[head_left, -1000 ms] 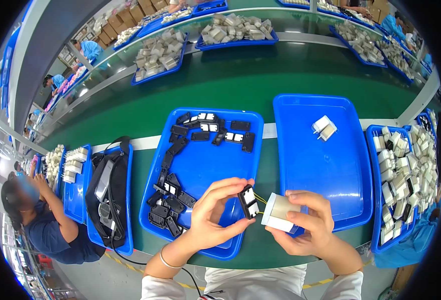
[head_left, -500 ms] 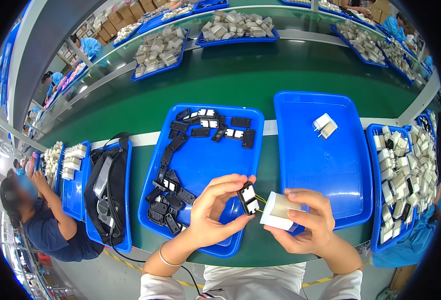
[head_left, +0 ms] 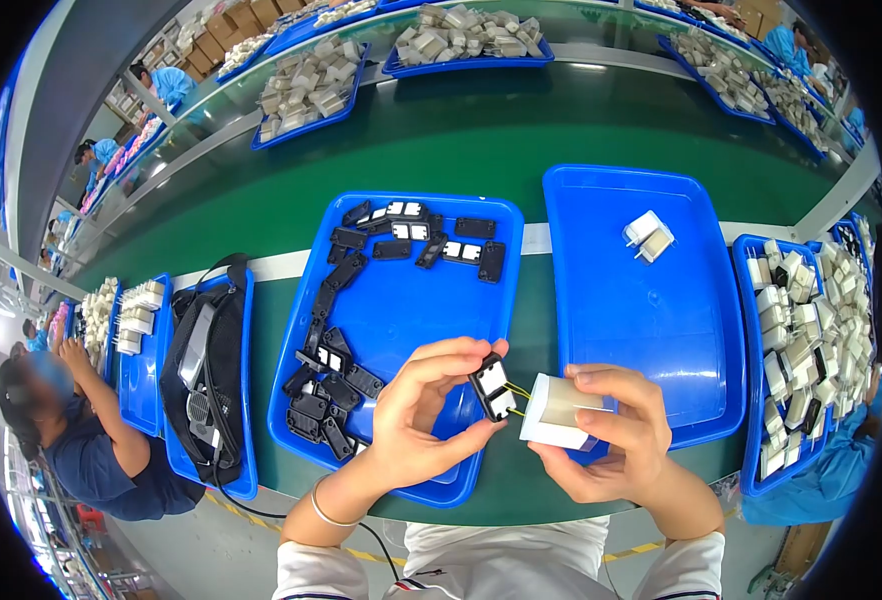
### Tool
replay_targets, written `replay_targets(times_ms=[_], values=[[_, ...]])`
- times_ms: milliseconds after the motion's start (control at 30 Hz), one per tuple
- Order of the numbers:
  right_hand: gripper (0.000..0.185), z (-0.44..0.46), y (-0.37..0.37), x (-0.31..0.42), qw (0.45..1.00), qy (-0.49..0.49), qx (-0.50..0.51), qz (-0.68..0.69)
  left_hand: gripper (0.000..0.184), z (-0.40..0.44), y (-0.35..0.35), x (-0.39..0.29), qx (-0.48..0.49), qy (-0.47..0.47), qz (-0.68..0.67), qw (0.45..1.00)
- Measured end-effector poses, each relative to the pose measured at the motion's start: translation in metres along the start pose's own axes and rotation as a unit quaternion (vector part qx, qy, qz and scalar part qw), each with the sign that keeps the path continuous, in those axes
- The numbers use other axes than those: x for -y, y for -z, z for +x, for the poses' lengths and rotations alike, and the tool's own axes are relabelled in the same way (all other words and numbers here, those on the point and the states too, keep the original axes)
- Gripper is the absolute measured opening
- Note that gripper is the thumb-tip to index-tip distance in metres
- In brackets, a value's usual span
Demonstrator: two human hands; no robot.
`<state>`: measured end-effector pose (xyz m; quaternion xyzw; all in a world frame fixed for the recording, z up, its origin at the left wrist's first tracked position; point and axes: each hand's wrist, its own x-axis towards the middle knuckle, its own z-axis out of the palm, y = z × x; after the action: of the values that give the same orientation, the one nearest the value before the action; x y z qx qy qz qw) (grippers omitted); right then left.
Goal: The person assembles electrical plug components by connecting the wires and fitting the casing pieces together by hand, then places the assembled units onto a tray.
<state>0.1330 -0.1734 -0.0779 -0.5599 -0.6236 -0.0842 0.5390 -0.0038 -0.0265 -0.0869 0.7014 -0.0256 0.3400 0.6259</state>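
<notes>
Between the fingertips and thumb of my left hand (head_left: 413,418) is a small black plastic end cover (head_left: 492,388) with two white pads on its face. My right hand (head_left: 629,432) grips a white and beige box-shaped plastic housing (head_left: 555,412), tilted with one end toward the cover. Thin yellow-green wires (head_left: 518,392) bridge the short gap between cover and housing. Below my left forearm lies a blue tray (head_left: 411,310) with many similar black covers (head_left: 336,400) along its left and far sides. My right fingers hide part of the housing.
To the right, another blue tray (head_left: 651,330) holds white housings (head_left: 649,237). A tray of piled housings (head_left: 796,360) stands at the far right. On the left, a black bag (head_left: 206,370) lies in a tray, near a seated person (head_left: 101,440). More loaded trays (head_left: 471,60) line the back.
The view has shifted slightly, so the trays appear a little higher. Both hands keep the same hold, and the wires still span the gap between cover and housing.
</notes>
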Motion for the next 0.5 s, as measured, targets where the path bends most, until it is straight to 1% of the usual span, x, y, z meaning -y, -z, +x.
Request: replay_targets(times_ms=[200,300,500], values=[[0.057,0.0000,0.0002,-0.0007,1.000,-0.009,0.001,0.010,0.054,0.0001,0.0006,0.0005,0.004,-0.006,0.003,1.000],[0.047,-0.0003,-0.0038,-0.0008,0.998,-0.007,-0.043,0.039,0.053,-0.0003,0.0006,0.0011,0.004,-0.007,0.001,1.000],[0.048,-0.0001,-0.0042,-0.0012,0.998,-0.010,-0.046,0.043,0.053,-0.0003,-0.0001,0.0003,0.001,-0.010,0.001,1.000]])
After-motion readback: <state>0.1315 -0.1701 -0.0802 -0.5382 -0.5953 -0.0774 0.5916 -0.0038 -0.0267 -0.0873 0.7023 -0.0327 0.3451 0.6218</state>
